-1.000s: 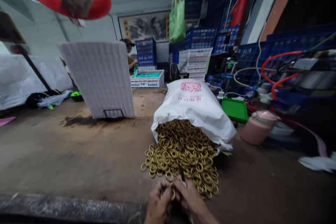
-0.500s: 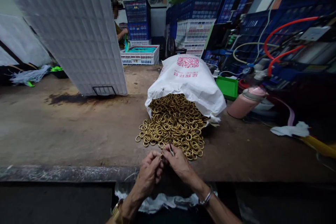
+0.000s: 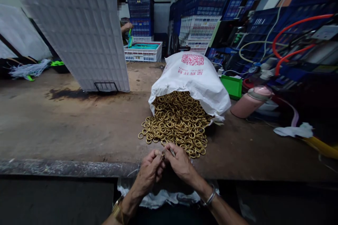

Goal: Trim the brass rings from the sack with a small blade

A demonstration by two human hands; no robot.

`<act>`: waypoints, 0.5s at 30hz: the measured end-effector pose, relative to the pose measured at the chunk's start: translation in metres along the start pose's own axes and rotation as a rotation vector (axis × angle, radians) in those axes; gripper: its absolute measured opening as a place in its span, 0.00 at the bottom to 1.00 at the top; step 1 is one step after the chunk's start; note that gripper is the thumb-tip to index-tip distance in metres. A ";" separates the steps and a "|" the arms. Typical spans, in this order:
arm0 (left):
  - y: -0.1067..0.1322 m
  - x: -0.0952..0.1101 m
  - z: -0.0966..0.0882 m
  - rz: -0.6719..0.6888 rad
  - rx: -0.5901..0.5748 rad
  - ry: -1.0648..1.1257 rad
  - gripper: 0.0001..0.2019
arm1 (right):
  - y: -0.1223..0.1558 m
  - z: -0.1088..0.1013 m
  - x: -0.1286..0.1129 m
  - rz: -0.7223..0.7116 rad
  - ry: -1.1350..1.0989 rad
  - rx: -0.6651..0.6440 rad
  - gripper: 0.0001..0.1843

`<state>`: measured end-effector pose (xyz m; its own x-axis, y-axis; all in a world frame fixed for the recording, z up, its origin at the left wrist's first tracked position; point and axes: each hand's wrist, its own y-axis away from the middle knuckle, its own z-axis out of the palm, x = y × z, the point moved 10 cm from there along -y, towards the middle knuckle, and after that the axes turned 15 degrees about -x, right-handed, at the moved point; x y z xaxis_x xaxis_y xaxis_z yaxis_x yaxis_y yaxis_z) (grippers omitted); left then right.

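In the head view, both hands were seen close together above the near edge of the workbench [image 3: 66, 130]. The left hand [image 3: 149, 170] was curled, its fingertips closed on a small brass ring [image 3: 163, 155], though the ring was mostly hidden by the fingers. The right hand [image 3: 181, 163] was touching the left at the fingertips, with thumb and forefinger pinched on a thin dark tool [image 3: 172, 152] pointing away from the person. Bangles were worn on both wrists. Just beyond the hands, a heap of brass rings [image 3: 175, 123] was spilled across the bench from the open mouth of a white sack [image 3: 191, 77] laid on its side, printed in red. A white grid panel [image 3: 74, 31] was propped up at the left. A green tray [image 3: 232, 87] and a pink flask [image 3: 250, 102] were placed right of the sack. Farther back, a co-worker's hand [image 3: 127, 26] was seen above a white crate [image 3: 144, 54], with blue crates [image 3: 141, 14] stacked behind.
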<state>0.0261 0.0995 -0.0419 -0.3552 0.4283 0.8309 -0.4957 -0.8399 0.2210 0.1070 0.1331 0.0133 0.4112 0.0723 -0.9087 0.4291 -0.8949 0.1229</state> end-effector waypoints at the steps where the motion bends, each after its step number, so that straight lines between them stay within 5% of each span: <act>1: 0.001 0.001 0.001 0.011 -0.003 0.021 0.15 | 0.000 0.000 0.001 0.003 0.000 0.000 0.11; 9: 0.004 0.010 0.001 0.054 0.000 0.093 0.16 | 0.003 0.007 0.005 0.002 0.303 0.000 0.07; 15: 0.003 0.012 -0.001 0.094 -0.013 0.074 0.14 | 0.008 0.021 0.001 0.011 0.523 -0.086 0.16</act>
<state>0.0195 0.1027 -0.0325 -0.4582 0.3714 0.8075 -0.4672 -0.8735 0.1367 0.0943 0.1166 0.0050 0.7527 0.2932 -0.5894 0.4779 -0.8591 0.1830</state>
